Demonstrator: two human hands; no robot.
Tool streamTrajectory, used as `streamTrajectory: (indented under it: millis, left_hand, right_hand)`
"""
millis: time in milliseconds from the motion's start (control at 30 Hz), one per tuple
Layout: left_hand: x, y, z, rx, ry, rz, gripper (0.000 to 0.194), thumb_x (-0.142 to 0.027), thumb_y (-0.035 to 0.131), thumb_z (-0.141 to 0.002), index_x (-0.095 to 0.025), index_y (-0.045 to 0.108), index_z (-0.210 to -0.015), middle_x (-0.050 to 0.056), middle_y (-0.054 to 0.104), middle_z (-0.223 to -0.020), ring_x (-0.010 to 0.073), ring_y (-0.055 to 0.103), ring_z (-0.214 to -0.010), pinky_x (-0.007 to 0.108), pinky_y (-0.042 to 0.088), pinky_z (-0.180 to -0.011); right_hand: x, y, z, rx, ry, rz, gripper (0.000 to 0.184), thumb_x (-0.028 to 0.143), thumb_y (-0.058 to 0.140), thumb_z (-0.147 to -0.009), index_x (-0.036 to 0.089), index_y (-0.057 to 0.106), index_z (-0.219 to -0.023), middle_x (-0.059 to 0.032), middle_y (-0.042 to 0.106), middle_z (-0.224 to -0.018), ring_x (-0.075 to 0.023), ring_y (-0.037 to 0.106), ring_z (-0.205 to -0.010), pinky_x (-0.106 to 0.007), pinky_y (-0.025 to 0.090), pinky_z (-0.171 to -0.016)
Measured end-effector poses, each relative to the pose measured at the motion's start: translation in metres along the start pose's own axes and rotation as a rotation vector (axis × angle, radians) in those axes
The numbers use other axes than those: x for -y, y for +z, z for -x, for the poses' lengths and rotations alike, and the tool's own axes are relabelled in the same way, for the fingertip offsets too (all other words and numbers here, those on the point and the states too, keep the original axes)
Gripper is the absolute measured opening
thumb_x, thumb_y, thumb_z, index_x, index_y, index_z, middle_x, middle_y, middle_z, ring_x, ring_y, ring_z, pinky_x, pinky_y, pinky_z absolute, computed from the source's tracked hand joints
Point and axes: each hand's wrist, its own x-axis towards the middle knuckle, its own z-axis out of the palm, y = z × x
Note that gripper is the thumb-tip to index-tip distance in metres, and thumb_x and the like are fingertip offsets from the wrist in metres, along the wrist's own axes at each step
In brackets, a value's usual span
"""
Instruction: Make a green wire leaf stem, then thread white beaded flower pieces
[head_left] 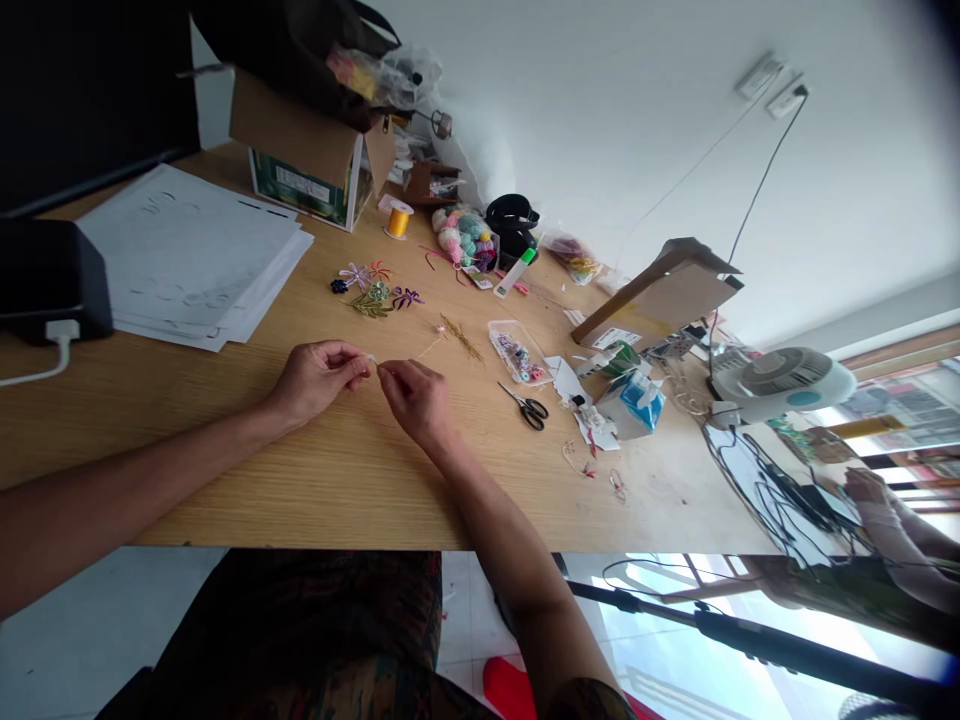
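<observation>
Fingertips of your left hand and right hand are pinched together on a thin pale wire, held above the desk about midway along its near edge. Just beyond your hands lie a gold beaded sprig and a group of wire flowers. Black-handled scissors sit further right; stacked paper occupies the far left corner.
</observation>
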Motion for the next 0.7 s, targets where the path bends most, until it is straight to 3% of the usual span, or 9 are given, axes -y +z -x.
streamTrajectory:
  millis: [133, 333, 500, 700]
  left_hand:
    - [0.004, 0.001, 0.001, 0.085, -0.004, 0.008, 0.019, -0.035, 0.075, -0.067, -0.018, 0.068, -0.07, 0.001, 0.065, -0.062, 0.0099, 0.05, -0.052, 0.024, 0.04, -0.053]
    - [0.003, 0.002, 0.002, 0.161, -0.086, 0.139, 0.022, -0.036, 0.076, -0.067, -0.017, 0.067, -0.071, 0.002, 0.065, -0.066, 0.0088, 0.049, -0.051, 0.023, 0.034, -0.047]
    - [0.0, 0.002, 0.002, 0.098, -0.09, 0.175, 0.02, -0.034, 0.075, -0.065, -0.017, 0.065, -0.068, 0.0, 0.06, -0.06, 0.0092, 0.049, -0.05, 0.022, 0.032, -0.045]
    - [0.0, 0.002, 0.001, -0.009, -0.072, 0.141, 0.02, -0.035, 0.076, -0.064, -0.018, 0.065, -0.066, 0.0, 0.062, -0.061, 0.0099, 0.051, -0.052, 0.023, 0.04, -0.051]
  right_hand:
    - [-0.007, -0.002, -0.005, -0.096, 0.088, -0.067, 0.027, 0.033, 0.049, -0.093, 0.016, 0.069, -0.088, -0.0052, 0.068, -0.077, -0.0123, 0.059, -0.067, -0.024, 0.046, -0.066]
    - [-0.019, 0.007, -0.005, 0.011, 0.272, -0.237, 0.026, 0.036, 0.055, -0.09, 0.014, 0.068, -0.085, 0.0002, 0.061, -0.063, -0.0087, 0.048, -0.053, -0.02, 0.038, -0.052]
    - [-0.013, 0.01, 0.0, 0.104, 0.16, -0.157, 0.024, 0.034, 0.056, -0.091, 0.015, 0.071, -0.087, -0.0021, 0.066, -0.07, -0.0088, 0.053, -0.059, -0.02, 0.041, -0.057]
    - [-0.003, 0.006, 0.004, 0.138, 0.002, 0.048, 0.024, 0.03, 0.052, -0.094, 0.019, 0.072, -0.093, -0.0045, 0.068, -0.078, -0.0115, 0.06, -0.067, -0.022, 0.044, -0.065]
